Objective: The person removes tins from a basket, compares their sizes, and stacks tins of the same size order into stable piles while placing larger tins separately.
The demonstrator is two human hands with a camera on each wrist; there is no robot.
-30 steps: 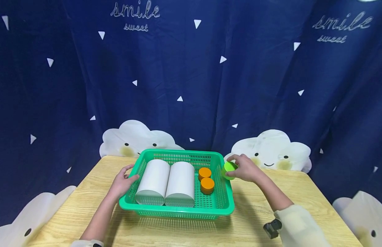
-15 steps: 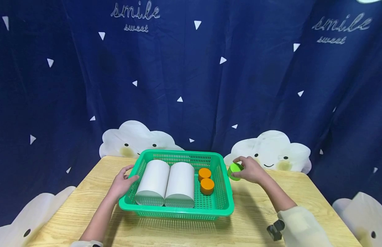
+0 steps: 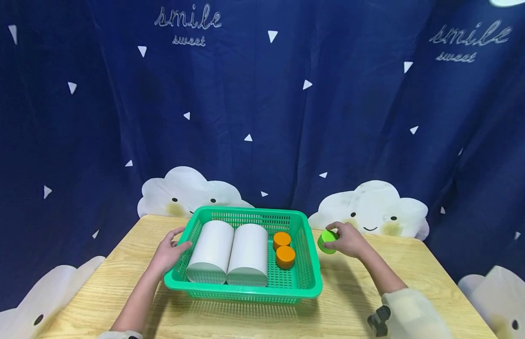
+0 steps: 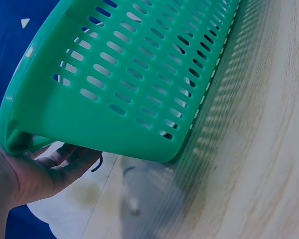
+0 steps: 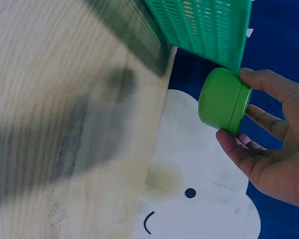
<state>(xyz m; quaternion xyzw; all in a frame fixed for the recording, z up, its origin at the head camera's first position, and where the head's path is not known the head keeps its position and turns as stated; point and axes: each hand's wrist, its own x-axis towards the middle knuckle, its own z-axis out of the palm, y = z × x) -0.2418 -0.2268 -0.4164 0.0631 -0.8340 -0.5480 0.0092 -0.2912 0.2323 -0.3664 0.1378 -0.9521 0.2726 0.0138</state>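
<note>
A green plastic basket (image 3: 253, 293) with slotted sides stands on the wooden table. My left hand (image 3: 167, 253) grips its left rim, thumb over the top and fingers underneath, as the left wrist view (image 4: 45, 169) shows. Just outside the basket's right side, my right hand (image 3: 350, 241) pinches a small round light-green jar (image 3: 326, 242) between thumb and fingertips. In the right wrist view the jar (image 5: 220, 99) is held off the table, a lid seam running round it. Inside the basket lie two large white cylinders (image 3: 212, 249) side by side, with two round orange jars (image 3: 285, 257) to their right.
The wooden table (image 3: 364, 301) extends in front of the basket and to both sides. Behind it hangs a dark blue curtain (image 3: 228, 155) with white triangles and smiling clouds.
The right hand has moved right with the green jar, from overlapping the basket's right rim to beside it. The left hand and the basket have stayed in place.
</note>
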